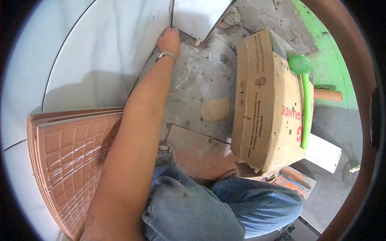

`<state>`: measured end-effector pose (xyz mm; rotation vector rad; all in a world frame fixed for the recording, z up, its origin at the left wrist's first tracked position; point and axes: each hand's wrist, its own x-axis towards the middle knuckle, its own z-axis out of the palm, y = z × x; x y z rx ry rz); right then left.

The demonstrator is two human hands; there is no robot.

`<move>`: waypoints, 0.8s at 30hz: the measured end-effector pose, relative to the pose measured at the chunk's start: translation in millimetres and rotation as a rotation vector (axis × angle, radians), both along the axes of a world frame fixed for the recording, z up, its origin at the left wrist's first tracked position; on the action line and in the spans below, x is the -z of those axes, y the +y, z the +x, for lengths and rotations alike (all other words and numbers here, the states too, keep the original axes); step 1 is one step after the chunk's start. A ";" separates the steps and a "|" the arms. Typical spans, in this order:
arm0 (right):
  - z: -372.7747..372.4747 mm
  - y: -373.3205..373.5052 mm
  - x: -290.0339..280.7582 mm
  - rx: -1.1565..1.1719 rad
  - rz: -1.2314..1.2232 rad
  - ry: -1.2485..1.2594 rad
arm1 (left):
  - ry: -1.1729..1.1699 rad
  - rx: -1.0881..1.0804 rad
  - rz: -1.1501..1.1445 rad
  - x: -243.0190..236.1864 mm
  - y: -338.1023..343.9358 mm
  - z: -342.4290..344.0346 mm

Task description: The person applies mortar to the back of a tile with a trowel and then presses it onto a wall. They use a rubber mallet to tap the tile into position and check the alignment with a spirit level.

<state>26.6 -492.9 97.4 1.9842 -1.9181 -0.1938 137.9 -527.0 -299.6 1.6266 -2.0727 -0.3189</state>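
Note:
My left hand (169,40) reaches far forward, a metal bracelet on its wrist. Its fingers curl over the near corner of a large white tile (108,52) lying on the floor to the left. A second white tile (197,16) lies just beyond the hand, with a narrow dark gap between the two. Bare grey concrete (201,80) starts right beside the hand. My right hand is out of the picture.
A stack of terracotta-backed tiles (68,156) lies at lower left. At right a cardboard box (261,108) carries a green rubber mallet (305,92), with a wooden handle (327,95) and a white strip (323,152) beside it. My jeans-clad knees (209,205) fill the bottom. Green-painted floor (321,36) is far right.

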 end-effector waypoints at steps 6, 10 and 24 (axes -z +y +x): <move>-3.1 7.5 5.1 -0.085 -0.071 -0.001 | 0.090 -0.086 0.044 2.5 3.6 4.2; -5.8 4.3 1.6 -0.071 -0.009 0.029 | 0.044 -0.122 0.082 5.8 -0.3 1.3; -14.6 14.0 19.6 -0.113 0.073 0.040 | 0.381 -0.084 0.110 -21.5 34.1 -15.5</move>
